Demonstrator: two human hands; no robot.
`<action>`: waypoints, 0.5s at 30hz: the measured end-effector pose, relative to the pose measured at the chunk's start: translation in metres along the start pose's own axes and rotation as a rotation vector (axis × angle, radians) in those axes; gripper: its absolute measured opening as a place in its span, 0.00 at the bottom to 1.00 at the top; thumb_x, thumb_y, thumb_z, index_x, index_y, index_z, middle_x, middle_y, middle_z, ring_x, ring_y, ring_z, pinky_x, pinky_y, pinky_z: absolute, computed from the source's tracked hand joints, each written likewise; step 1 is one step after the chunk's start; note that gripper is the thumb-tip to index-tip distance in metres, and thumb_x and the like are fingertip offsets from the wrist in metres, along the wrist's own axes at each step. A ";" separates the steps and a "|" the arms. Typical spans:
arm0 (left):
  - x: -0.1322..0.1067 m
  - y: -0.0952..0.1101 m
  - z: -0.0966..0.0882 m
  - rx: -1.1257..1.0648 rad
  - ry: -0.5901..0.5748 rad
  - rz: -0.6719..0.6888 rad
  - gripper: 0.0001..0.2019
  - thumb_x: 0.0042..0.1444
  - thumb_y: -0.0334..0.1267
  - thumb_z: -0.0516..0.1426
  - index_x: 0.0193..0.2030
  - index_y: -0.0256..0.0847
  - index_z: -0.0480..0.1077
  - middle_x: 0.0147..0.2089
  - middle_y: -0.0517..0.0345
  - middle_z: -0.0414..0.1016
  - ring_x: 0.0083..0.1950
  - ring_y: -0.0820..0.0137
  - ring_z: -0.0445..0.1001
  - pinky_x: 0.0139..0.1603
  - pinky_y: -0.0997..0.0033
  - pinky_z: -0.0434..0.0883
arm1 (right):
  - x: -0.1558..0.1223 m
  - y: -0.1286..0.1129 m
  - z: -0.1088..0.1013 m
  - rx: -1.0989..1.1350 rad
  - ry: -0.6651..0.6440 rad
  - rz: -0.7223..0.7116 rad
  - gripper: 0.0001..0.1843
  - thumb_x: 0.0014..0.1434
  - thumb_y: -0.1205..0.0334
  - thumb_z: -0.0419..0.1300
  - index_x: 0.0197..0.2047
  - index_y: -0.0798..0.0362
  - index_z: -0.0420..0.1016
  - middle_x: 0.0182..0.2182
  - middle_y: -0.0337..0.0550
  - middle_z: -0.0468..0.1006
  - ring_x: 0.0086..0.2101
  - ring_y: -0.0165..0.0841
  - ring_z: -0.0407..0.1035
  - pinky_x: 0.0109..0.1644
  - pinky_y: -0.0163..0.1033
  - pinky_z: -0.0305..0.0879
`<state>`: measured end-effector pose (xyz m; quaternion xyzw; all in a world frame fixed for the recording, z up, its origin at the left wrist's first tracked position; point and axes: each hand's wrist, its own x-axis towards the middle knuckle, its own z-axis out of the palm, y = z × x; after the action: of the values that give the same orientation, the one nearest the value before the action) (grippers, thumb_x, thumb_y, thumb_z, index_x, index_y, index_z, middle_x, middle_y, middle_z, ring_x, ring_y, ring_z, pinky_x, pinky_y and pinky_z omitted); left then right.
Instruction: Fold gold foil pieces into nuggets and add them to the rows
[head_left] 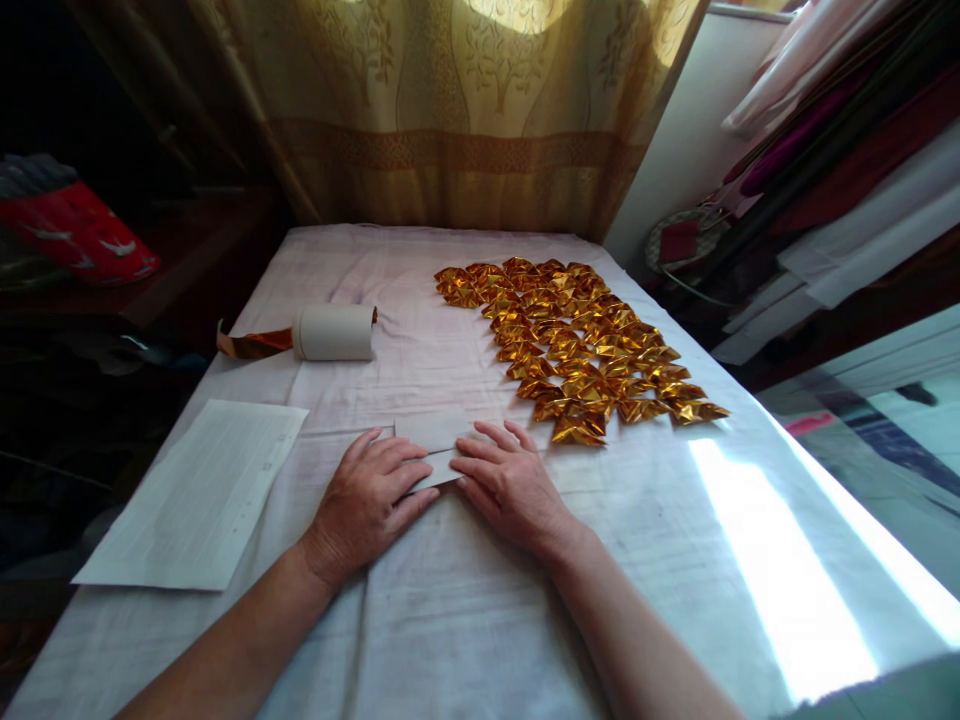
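A small pale sheet of paper (431,430), partly folded along its near side, lies on the cloth-covered table (450,620). My left hand (375,487) rests on its left end, fingers stretched out flat. On the right end lies my right hand (511,487), its fingers also extended and a little apart. Both hands press the paper from above, and my fingers hide parts of its edges. Beyond and to the right of my right hand sit several shiny gold folded foil pieces (574,345), set close together in rows.
A pale cardboard tube (334,332) with gold foil (259,344) sticking out lies at the back left. Nearer is a printed white sheet (195,500). A patterned curtain (450,150) hangs behind the table. At far left stands a red container (82,235); clothes (862,200) hang at right.
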<state>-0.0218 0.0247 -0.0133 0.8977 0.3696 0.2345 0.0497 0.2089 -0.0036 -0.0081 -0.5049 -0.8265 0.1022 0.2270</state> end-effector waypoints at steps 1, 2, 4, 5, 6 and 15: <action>0.000 0.000 -0.002 -0.008 0.016 -0.014 0.11 0.64 0.44 0.55 0.42 0.45 0.77 0.45 0.55 0.82 0.47 0.64 0.78 0.64 0.51 0.62 | 0.000 0.000 0.000 0.007 0.001 0.009 0.11 0.64 0.62 0.59 0.47 0.42 0.79 0.52 0.40 0.79 0.60 0.43 0.64 0.66 0.59 0.49; 0.000 -0.001 -0.003 -0.020 0.022 -0.027 0.11 0.65 0.43 0.53 0.40 0.45 0.77 0.43 0.57 0.82 0.44 0.66 0.78 0.62 0.53 0.64 | 0.000 0.001 0.001 0.015 0.003 0.021 0.10 0.64 0.62 0.59 0.46 0.42 0.80 0.51 0.40 0.80 0.60 0.43 0.64 0.66 0.59 0.49; 0.001 -0.003 -0.005 -0.046 0.024 -0.051 0.13 0.66 0.41 0.51 0.38 0.45 0.77 0.40 0.59 0.82 0.41 0.68 0.79 0.59 0.56 0.67 | 0.002 0.003 0.004 0.038 0.014 0.051 0.10 0.65 0.62 0.58 0.44 0.43 0.80 0.50 0.39 0.81 0.59 0.43 0.65 0.65 0.59 0.50; 0.002 -0.003 -0.005 -0.053 0.033 -0.063 0.13 0.66 0.41 0.51 0.38 0.44 0.77 0.39 0.59 0.82 0.41 0.68 0.79 0.58 0.57 0.68 | 0.003 0.004 0.006 0.053 0.026 0.070 0.10 0.65 0.62 0.57 0.43 0.43 0.80 0.48 0.39 0.81 0.58 0.42 0.66 0.64 0.58 0.51; 0.002 -0.004 -0.004 -0.055 0.050 -0.079 0.13 0.66 0.40 0.51 0.39 0.44 0.76 0.39 0.58 0.82 0.41 0.68 0.79 0.57 0.58 0.69 | 0.004 0.005 0.008 0.070 0.043 0.091 0.10 0.65 0.62 0.57 0.42 0.43 0.80 0.47 0.39 0.82 0.57 0.41 0.67 0.64 0.57 0.51; 0.002 -0.007 0.006 0.003 0.150 -0.111 0.12 0.66 0.35 0.50 0.52 0.42 0.71 0.46 0.53 0.77 0.46 0.66 0.76 0.49 0.66 0.74 | 0.027 0.006 0.013 0.113 0.126 0.262 0.05 0.59 0.63 0.64 0.30 0.48 0.77 0.30 0.38 0.81 0.37 0.36 0.72 0.46 0.43 0.60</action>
<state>-0.0225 0.0315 -0.0194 0.8559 0.4219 0.2972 0.0333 0.1972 0.0239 -0.0150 -0.6003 -0.7306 0.1453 0.2909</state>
